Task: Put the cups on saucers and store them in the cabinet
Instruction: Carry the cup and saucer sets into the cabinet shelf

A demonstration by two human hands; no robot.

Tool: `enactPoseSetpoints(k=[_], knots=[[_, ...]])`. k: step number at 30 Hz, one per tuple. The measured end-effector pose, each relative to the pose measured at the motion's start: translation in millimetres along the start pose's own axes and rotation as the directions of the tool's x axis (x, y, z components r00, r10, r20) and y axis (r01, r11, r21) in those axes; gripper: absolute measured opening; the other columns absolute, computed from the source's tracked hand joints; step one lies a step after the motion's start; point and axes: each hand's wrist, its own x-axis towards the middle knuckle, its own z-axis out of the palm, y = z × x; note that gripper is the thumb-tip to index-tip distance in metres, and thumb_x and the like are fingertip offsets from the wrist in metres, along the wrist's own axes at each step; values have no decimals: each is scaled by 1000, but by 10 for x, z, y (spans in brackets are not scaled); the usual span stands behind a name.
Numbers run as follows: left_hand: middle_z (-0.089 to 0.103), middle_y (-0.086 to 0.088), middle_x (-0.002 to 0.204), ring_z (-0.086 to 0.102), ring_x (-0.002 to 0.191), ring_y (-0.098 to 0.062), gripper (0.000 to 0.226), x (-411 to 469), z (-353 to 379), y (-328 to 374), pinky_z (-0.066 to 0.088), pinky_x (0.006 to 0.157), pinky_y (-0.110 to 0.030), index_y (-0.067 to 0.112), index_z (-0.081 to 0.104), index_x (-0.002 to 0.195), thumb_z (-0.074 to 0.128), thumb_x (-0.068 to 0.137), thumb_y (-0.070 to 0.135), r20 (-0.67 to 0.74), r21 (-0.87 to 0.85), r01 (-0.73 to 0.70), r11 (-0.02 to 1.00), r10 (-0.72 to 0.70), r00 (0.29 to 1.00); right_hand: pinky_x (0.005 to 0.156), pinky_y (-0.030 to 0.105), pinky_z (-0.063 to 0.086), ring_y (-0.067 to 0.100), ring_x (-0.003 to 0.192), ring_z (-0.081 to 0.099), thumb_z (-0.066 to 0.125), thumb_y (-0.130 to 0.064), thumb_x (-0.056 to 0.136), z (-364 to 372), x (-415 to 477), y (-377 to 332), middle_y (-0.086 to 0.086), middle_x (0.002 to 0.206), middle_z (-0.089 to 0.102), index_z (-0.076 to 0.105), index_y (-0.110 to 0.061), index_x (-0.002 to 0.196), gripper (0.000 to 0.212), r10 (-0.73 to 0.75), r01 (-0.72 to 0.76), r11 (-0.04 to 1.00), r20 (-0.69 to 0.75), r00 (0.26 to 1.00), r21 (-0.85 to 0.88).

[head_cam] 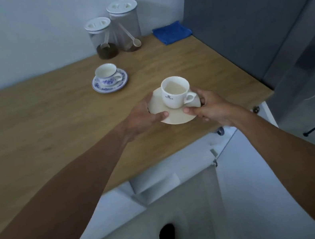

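A plain white cup (176, 91) with a small dark logo stands upright on a plain white saucer (175, 116). My left hand (143, 117) grips the saucer's left rim and my right hand (211, 107) grips its right rim, both thumbs on top. The saucer is over the near right part of the wooden counter (48, 128); I cannot tell whether it rests on the counter or is just above it. Further back, a blue-patterned cup (106, 72) sits on a matching blue-patterned saucer (110, 86), untouched.
Two clear jars with white lids (102, 38) (126, 25), each with a scoop inside, stand against the back wall. A folded blue cloth (171, 32) lies at the counter's back right. A grey panel (250, 18) rises at right. A white cabinet door (251, 166) below the counter stands open.
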Motion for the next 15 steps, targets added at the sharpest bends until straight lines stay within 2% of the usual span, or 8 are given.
enactPoseSetpoints(k=[2, 4, 6, 9, 12, 15], knots=[[61, 8, 125, 59, 113, -10, 65, -313, 176, 13, 53, 93, -22, 21, 44, 141, 75, 84, 11, -2, -53, -1, 999, 0, 1000, 43, 21, 38, 4, 50, 46, 76, -14, 86, 39, -337, 48, 4, 91, 64, 50, -31, 135, 58, -8, 8, 1000, 14, 1000, 5], [58, 13, 121, 58, 107, -4, 70, -650, 394, 23, 51, 89, -16, 21, 39, 143, 74, 85, 6, -15, -85, 6, 996, -8, 1000, 43, 21, 38, 4, 49, 45, 75, -12, 87, 95, -692, 112, 6, 90, 63, 50, -30, 131, 54, -6, 6, 1000, 24, 1000, -3], [56, 12, 120, 58, 105, -2, 73, -944, 601, -9, 51, 86, -12, 20, 35, 145, 72, 85, 1, -19, -135, 3, 991, -6, 1000, 44, 22, 39, 8, 54, 46, 76, -11, 86, 136, -1012, 207, 7, 91, 62, 49, -24, 138, 60, 7, -7, 1000, 27, 1000, 0], [58, 16, 117, 59, 107, -4, 72, -1281, 850, -116, 49, 83, -10, 30, 37, 139, 72, 84, 1, -6, -188, 24, 982, -25, 1000, 48, 26, 39, 11, 60, 46, 78, -10, 84, 188, -1400, 363, 9, 97, 64, 42, -28, 146, 74, 32, -33, 998, 17, 999, 45], [58, 21, 114, 59, 102, 5, 67, -1482, 1035, -192, 49, 77, -7, 37, 36, 131, 72, 86, 2, 12, -211, 43, 977, -42, 999, 49, 27, 40, 10, 56, 46, 78, -10, 84, 223, -1686, 522, 8, 103, 65, 40, -31, 148, 77, 54, -53, 997, -6, 999, 57], [60, 19, 118, 60, 107, 3, 65, -1582, 1216, -348, 52, 83, -13, 38, 42, 132, 73, 85, 6, 48, -192, 56, 980, -48, 998, 50, 27, 42, 12, 56, 47, 80, -12, 83, 250, -1906, 734, 8, 107, 66, 35, -31, 151, 84, 99, -96, 993, -44, 994, 66]])
